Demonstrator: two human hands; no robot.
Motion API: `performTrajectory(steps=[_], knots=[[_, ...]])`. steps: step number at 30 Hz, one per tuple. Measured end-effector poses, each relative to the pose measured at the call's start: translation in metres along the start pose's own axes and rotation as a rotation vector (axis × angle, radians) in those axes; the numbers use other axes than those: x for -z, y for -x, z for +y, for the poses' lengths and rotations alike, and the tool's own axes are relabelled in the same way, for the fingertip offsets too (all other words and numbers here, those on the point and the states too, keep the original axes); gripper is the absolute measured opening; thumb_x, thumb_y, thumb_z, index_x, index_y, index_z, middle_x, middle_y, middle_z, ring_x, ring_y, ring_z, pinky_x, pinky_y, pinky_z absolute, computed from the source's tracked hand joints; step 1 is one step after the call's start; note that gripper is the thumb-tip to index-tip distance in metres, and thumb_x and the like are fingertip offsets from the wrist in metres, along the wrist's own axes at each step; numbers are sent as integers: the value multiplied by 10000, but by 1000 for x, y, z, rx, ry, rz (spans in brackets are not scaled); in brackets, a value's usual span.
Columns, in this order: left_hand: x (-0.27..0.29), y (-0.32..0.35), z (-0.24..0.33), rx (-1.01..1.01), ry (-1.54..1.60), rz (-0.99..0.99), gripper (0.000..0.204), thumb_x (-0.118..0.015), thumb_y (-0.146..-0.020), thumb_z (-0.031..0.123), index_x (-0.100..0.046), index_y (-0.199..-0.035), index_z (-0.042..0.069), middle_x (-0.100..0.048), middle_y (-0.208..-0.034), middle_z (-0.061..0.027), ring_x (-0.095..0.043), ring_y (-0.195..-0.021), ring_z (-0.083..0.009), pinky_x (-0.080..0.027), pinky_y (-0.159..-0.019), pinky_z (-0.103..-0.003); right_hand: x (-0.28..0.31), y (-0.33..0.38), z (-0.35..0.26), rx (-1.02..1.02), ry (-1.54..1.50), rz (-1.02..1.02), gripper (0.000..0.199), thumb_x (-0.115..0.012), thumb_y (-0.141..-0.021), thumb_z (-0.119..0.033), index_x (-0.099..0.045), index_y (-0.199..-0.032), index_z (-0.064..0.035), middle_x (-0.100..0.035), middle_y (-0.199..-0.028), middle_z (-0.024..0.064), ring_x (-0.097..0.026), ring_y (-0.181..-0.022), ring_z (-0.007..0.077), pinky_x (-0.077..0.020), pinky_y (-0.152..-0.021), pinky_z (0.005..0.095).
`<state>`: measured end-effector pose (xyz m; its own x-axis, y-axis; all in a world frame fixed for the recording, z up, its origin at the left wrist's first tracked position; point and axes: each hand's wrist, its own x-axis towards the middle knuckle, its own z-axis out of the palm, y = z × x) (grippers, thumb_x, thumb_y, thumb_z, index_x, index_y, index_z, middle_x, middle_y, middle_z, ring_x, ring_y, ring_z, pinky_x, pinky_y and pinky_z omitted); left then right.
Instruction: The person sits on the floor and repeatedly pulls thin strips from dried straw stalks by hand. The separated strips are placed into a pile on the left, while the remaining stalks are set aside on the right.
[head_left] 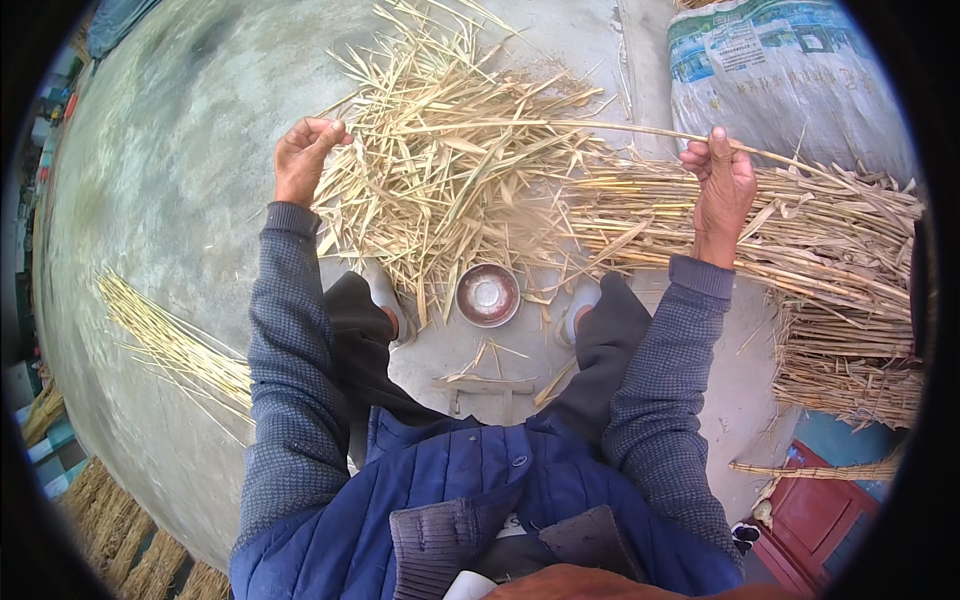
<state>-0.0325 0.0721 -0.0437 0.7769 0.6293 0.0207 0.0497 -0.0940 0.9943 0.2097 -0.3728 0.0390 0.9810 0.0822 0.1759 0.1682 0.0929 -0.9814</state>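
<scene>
My right hand (pixel 722 185) is raised over the reed bundle, thumb and fingers closed on a long thin reed stalk (pixel 640 128). From that grip the stalk runs left above the heap and sticks out a little on the right. Across from it, my left hand (pixel 308 158) is pinched closed at the heap's left edge; what lies between its fingertips is too small to make out. Below and between both hands spreads a loose heap of dry leaves and peelings (pixel 450 170). A round metal bowl (pixel 488 295) stands at the heap's near edge, between my feet.
A thick bundle of unpeeled reeds (pixel 830 235) lies on the right, with more stacked nearer me. Behind it is a white and blue woven sack (pixel 790 85). Pale slender stalks (pixel 180 335) lie on the concrete floor at left. A red panel (pixel 825 510) is at lower right.
</scene>
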Motion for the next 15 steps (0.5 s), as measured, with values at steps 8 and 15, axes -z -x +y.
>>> performTrajectory(steps=[8,15], knots=[[-36,-1,5,-430,-1239,76,276,-612,-873,115,-632,-1144,66,-688,-1080,-127,-572,-1143,-326,-406,-885,-442,-21,14,-5,5,42,-169,315,-685,-969,-311,-625,-926,-4,-713,-803,138,-711,-697,184,-586,-649,285],[-132,19,62,-600,-505,-345,370,-773,-847,374,-737,-1030,54,-726,-962,-105,-642,-1006,-261,-459,-874,-420,-74,49,10,-24,-19,-461,273,-665,-985,-266,-626,-977,4,-734,-869,135,-724,-795,172,-571,-702,271]])
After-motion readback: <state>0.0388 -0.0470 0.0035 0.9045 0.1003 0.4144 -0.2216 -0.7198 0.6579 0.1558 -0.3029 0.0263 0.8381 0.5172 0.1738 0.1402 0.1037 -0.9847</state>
